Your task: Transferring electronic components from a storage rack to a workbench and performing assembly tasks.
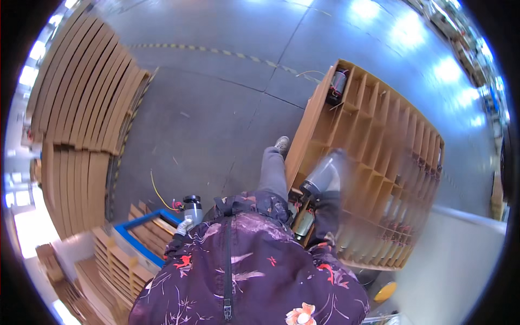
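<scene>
My left hand (184, 226), in a pale glove, is closed around a grey cylindrical motor (193, 210) with a black end, low at my left side. A yellow wire (157, 187) with a red connector trails from that motor. My right hand (335, 176), blurred by motion, grips another grey motor (318, 176), tilted with its black end toward me. It is over the near left part of a large cardboard box (303, 132) split by dividers into compartments. One motor (338, 85) stands in the far left corner, and others (305, 223) lie at the near edge.
More motors (398, 230) with red wires fill compartments on the box's near right side. Tall stacks of folded cardboard (81, 81) stand at the left. A blue-rimmed crate (138, 246) is beside my left arm. Yellow-black tape (216, 51) marks the grey floor.
</scene>
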`<control>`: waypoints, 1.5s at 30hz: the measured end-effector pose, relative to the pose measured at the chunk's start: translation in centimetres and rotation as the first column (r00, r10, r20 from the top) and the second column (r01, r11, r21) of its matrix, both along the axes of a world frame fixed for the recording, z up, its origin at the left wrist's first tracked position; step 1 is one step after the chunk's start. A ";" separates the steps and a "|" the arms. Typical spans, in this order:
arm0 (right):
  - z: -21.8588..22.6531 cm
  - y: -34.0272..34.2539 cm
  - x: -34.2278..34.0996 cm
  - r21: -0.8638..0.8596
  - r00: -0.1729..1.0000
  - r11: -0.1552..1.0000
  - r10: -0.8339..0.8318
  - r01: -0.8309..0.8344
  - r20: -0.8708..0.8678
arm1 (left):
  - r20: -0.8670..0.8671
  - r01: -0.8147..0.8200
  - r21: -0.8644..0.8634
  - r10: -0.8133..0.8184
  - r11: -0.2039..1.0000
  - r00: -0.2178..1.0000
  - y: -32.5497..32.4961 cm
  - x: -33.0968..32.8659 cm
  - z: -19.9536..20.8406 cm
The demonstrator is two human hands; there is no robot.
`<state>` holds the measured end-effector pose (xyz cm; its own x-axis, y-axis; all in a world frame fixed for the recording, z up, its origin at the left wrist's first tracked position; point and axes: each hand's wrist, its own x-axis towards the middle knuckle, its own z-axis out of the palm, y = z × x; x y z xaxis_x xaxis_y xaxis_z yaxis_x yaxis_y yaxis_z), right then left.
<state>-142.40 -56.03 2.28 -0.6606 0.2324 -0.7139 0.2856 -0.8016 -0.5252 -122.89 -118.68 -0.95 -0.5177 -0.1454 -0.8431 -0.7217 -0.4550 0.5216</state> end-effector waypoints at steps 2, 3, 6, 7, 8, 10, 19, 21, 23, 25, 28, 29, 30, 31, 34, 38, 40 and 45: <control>-1.0 2.5 -4.5 0.088 0.993 0.994 0.059 -0.068 0.107 | 0.027 0.052 0.074 -0.054 0.996 0.998 3.9 -5.0 -1.6; -1.3 3.8 -8.2 0.158 0.989 0.981 0.094 -0.111 0.115 | 0.040 0.089 0.117 -0.094 0.989 0.995 5.8 -8.3 -2.0; -3.1 6.7 -15.4 0.184 0.959 0.953 0.207 -0.243 0.191 | 0.096 0.175 0.186 -0.195 0.967 0.976 10.3 -16.2 -0.5; -3.2 6.8 -17.8 0.212 0.943 0.934 0.237 -0.287 0.235 | 0.107 0.184 0.187 -0.207 0.965 0.973 11.1 -17.8 0.0; -3.4 7.9 -18.6 0.244 0.924 0.915 0.247 -0.321 0.291 | 0.124 0.200 0.198 -0.227 0.960 0.966 12.8 -19.3 0.8; -4.3 8.8 -20.2 0.121 0.917 0.946 0.253 -0.302 0.307 | 0.145 0.243 0.213 -0.277 0.946 0.950 14.4 -23.5 2.1; -9.4 12.1 -25.9 0.394 0.574 0.435 0.449 -0.810 0.685 | 0.253 0.343 0.243 -0.401 0.907 0.880 16.9 -32.5 7.2; -9.3 12.5 -26.5 0.403 0.578 0.433 0.433 -0.806 0.692 | 0.276 0.306 0.228 -0.363 0.924 0.890 20.4 -36.5 10.1; -9.6 14.7 -24.4 0.423 0.577 0.411 0.404 -0.808 0.710 | 0.331 0.378 0.205 -0.428 0.903 0.841 19.3 -35.9 8.9; -7.1 14.3 -28.6 0.441 0.577 0.376 0.453 -0.815 0.680 | 0.398 0.472 0.083 -0.463 0.878 0.792 17.9 -38.7 8.3; -3.9 15.1 -31.5 0.315 0.429 0.293 0.560 -0.903 0.709 | 0.330 0.630 0.078 -0.616 0.773 0.715 19.9 -44.1 9.5; -3.9 15.0 -30.2 0.323 0.405 0.245 0.541 -0.914 0.737 | 0.299 0.668 0.099 -0.662 0.737 0.687 20.5 -44.0 9.9; -3.8 15.1 -28.9 0.327 0.381 0.196 0.521 -0.924 0.764 | 0.300 0.680 0.111 -0.677 0.725 0.672 21.2 -44.1 10.0; -3.2 14.8 -28.9 0.315 0.393 0.235 0.525 -0.920 0.755 | 0.265 0.738 0.099 -0.732 0.668 0.627 22.0 -46.3 10.6; -6.2 14.3 -26.4 0.449 0.627 0.529 0.218 -0.720 0.748 | 0.229 0.796 0.208 -0.819 0.569 0.526 27.0 -52.4 11.3; -3.4 10.4 -24.5 0.438 0.559 0.504 0.113 -0.745 0.821 | 0.158 0.896 0.195 -0.915 0.398 0.372 29.0 -56.0 10.7; -2.7 8.3 -23.3 0.493 0.556 0.456 0.004 -0.741 0.831 | 0.128 0.962 0.139 -0.967 0.237 0.219 31.6 -59.4 10.0; -3.0 4.4 -13.9 0.595 0.781 0.692 -0.072 -0.410 0.621 | 0.017 0.912 -0.200 -0.932 -0.359 -0.363 44.1 -61.5 12.0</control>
<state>-156.27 -51.64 -0.76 -0.2737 0.7211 -0.6365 0.7993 -0.1976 -0.5676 -184.40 -74.55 11.07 -0.1069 0.5828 -0.8056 -0.0526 0.8058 0.5899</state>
